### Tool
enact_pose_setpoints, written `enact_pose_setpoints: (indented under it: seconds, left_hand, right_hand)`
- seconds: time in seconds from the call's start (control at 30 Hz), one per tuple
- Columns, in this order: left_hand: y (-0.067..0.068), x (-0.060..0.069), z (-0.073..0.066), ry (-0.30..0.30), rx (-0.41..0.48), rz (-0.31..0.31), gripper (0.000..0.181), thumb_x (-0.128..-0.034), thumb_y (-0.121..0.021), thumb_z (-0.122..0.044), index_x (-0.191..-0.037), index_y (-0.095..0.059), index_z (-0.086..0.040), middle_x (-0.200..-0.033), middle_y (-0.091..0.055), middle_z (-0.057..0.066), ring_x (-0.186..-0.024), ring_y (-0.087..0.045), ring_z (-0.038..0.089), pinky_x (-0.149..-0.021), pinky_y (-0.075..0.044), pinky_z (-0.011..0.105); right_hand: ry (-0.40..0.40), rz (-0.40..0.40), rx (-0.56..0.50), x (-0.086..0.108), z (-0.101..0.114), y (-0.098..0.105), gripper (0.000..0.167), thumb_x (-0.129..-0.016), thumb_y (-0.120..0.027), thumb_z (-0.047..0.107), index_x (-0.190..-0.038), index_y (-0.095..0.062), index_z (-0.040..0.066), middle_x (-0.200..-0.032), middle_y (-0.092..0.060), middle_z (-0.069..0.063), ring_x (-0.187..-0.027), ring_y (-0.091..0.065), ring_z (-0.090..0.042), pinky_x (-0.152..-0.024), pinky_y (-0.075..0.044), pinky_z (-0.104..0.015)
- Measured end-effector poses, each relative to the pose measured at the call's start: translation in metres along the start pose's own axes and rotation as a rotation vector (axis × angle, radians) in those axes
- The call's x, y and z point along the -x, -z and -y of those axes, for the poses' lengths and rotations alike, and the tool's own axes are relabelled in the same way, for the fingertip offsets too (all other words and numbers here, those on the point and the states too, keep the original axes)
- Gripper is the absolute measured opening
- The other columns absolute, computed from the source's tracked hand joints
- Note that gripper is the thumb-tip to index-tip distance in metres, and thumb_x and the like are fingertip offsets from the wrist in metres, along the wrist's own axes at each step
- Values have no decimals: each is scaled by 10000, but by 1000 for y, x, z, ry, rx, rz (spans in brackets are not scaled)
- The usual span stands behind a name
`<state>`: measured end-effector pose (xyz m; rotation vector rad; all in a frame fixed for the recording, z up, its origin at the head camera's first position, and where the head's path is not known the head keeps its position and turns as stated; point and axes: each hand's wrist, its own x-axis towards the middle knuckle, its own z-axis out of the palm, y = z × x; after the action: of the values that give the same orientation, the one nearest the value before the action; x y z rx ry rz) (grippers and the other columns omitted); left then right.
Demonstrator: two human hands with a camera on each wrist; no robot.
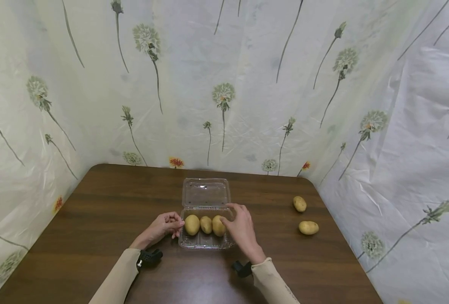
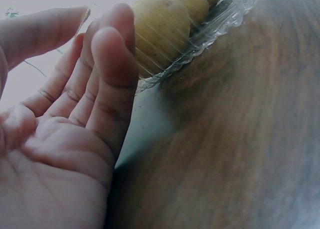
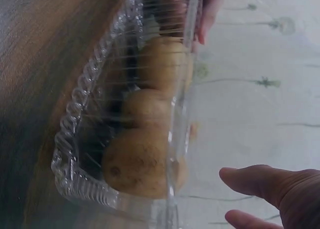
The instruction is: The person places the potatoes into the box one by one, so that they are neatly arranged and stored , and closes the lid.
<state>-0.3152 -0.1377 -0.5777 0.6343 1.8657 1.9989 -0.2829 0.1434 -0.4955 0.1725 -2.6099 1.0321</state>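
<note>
Left hand (image 1: pixel 165 226): at the left end of a clear plastic container (image 1: pixel 205 245), fingertips right at the rim. Left wrist view shows thumb and fingers apart, fingers fairly straight; whether they press on the wall, cannot tell.

Right hand (image 1: pixel 244 226): over the container's right end. Digits spread, nothing clamped between them; in the right wrist view the 2 visible digits stand clear of the potatoes.

Container sits on the table between the 2 hands. It contains 3 potatoes in a side-by-side row: left potato (image 1: pixel 191 225) just beside the left fingertips, middle potato (image 1: pixel 206 225) between the hands and smaller, right potato (image 1: pixel 218 228) next to the right thumb. Lid (image 1: pixel 206 193) is folded back, on the side away from both hands.

Outside the container, 2 more potatoes lie well to the right of the right hand: upper loose potato (image 1: pixel 299 204) farther from the person, lower loose potato (image 1: pixel 308 228) nearer.

Below each hand: 1 black wrist device and 1 beige sleeve (image 1: pixel 118 272). Brown wooden table (image 1: pixel 95 236) under everything; dandelion-print sheet (image 1: pixel 190 84) beyond the hands.
</note>
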Motion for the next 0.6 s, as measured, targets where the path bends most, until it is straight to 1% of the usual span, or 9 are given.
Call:
enact_pose_setpoints:
  seconds: [0.3,0.4,0.5,0.6]
  left_hand:
    - [-1,0,-1,-3,-2,-7,142,-965,-576,-112,-967,-532,23,-739,-622,23,-615,-579,112,-548,-502,231]
    - [-1,0,-1,-3,-1,-6,146,-963,-578,-111,-968,-531,27,-740,-622,25,-616,-581,114,-549,-502,231]
    - [-1,1,-1,0,-1,-7,154,-962,-581,-115,-972,-529,29,-742,-622,28,-619,-582,115,-551,-503,233]
    - [-1,1,-1,5,-3,-10,157,-960,-585,-118,-973,-527,28,-743,-621,32,-620,-581,119,-551,-503,233]
  right_hand:
    - [-62,18,-44,-4,-7,14,482,-780,-802,270,-1210,-643,119,-1210,-619,-141,-1136,-580,-341,-937,-460,-506]
    - [-82,30,-60,-4,-9,21,481,-793,-793,283,-1223,-637,136,-1210,-616,-124,-1092,-578,-318,-896,-464,-497]
    - [-104,50,-67,-4,-11,29,494,-803,-786,316,-1245,-623,167,-1215,-606,-89,-1070,-563,-279,-867,-478,-461]
    - [-114,67,-107,-4,-15,37,526,-804,-786,343,-1267,-606,170,-1257,-590,-87,-1129,-557,-296,-891,-500,-455]
